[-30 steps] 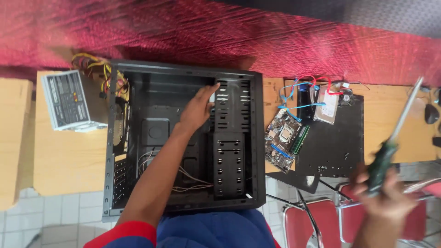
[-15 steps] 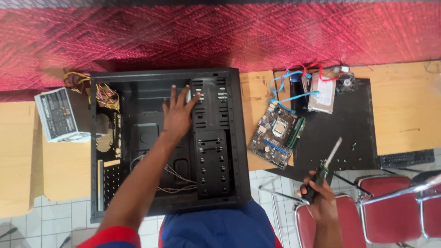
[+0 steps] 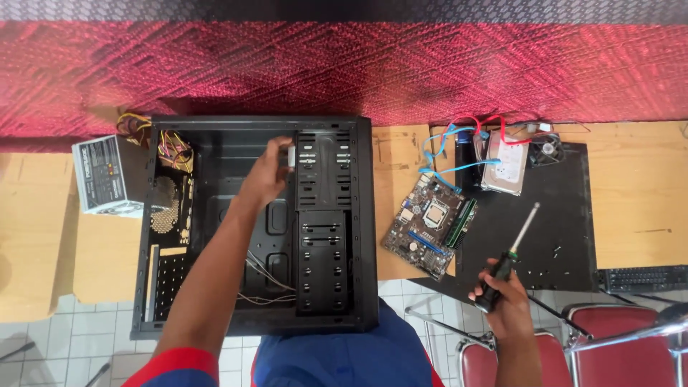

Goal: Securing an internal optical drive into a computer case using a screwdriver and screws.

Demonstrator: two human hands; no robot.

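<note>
An open black computer case point(image 3: 215, 143) is laid on its side across wooden tables point(image 3: 638, 193), its interior turned up toward the camera. The left hand point(image 3: 266, 172) is reached inside the case, and its fingers are curled against the upper edge of the black drive cage point(image 3: 324, 229); whether a small part is pinched there cannot be told. Loose thin wires point(image 3: 265, 276) are seen on the case floor beneath the forearm. The right hand point(image 3: 505, 294) is held out past the table edge, above red chairs point(image 3: 502, 358), its fingers wrapped tight around the black handle of a screwdriver point(image 3: 510, 251), whose shaft is pointed up and to the right over a black panel point(image 3: 552, 215). A motherboard point(image 3: 430, 223) is set between case and panel, a hard drive point(image 3: 505, 166) beyond it. A grey power supply point(image 3: 104, 175) is placed just left of the case.
</note>
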